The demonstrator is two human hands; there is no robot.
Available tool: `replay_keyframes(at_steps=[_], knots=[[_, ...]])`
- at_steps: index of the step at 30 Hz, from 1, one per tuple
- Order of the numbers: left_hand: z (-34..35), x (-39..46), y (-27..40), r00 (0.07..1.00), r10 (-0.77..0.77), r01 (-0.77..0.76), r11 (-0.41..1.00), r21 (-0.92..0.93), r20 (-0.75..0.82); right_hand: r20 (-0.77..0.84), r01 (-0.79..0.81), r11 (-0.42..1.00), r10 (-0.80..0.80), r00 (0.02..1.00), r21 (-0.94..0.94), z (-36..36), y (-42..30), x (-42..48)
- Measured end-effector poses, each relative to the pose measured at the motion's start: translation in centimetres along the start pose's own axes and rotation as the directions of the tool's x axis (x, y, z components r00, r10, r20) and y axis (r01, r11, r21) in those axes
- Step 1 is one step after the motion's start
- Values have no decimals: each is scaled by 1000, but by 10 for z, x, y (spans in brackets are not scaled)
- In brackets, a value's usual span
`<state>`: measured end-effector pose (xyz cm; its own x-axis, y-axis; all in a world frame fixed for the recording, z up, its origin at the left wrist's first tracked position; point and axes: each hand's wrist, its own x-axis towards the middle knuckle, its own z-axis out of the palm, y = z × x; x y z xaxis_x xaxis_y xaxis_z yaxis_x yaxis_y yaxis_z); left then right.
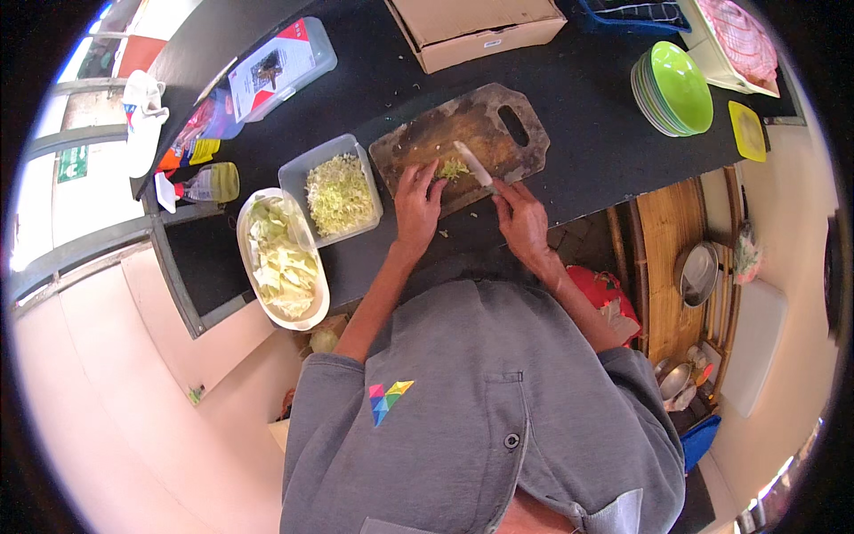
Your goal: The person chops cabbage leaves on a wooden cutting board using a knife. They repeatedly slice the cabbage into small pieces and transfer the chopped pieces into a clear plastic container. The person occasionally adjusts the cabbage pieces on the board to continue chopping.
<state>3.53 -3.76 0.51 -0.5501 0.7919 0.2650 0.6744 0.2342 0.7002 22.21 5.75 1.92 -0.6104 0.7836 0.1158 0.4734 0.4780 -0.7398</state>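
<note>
My right hand (524,219) grips a kitchen knife (472,163) by its handle, the pale blade slanting up and left over the wooden cutting board (477,120). Beside the blade lies a small heap of shredded cabbage (454,168). My left hand (417,203) rests at the board's near left part, thumb and fingers apart, fingertips next to the heap. To its left, a translucent plastic container (375,193) holds finely shredded cabbage (339,193). Overlapping that container's edge is an oval white bowl (248,284) of larger cut cabbage leaves (285,267).
A cardboard box (490,40) stands behind the board. Stacked green bowls (680,90) and a yellow lid (747,131) are at right. At left are a spray bottle (212,182) and a lidded plastic box (283,67). Cabbage scraps lie along the black tabletop (587,160).
</note>
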Motion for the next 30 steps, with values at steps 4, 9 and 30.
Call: replay_keyframes(at_steps=[4, 9, 30], knots=[[3, 13, -3, 993, 120, -120, 992, -41, 18, 11, -43, 998, 43, 999, 49, 12, -18, -3], [2, 19, -4, 987, 152, -150, 987, -52, 42, 23, -55, 992, 53, 998, 111, 18, -22, -2], [-128, -22, -46, 895, -44, 150, 967, 207, -445, 452, 674, 711, -543, 708, -202, 56, -128, 50]])
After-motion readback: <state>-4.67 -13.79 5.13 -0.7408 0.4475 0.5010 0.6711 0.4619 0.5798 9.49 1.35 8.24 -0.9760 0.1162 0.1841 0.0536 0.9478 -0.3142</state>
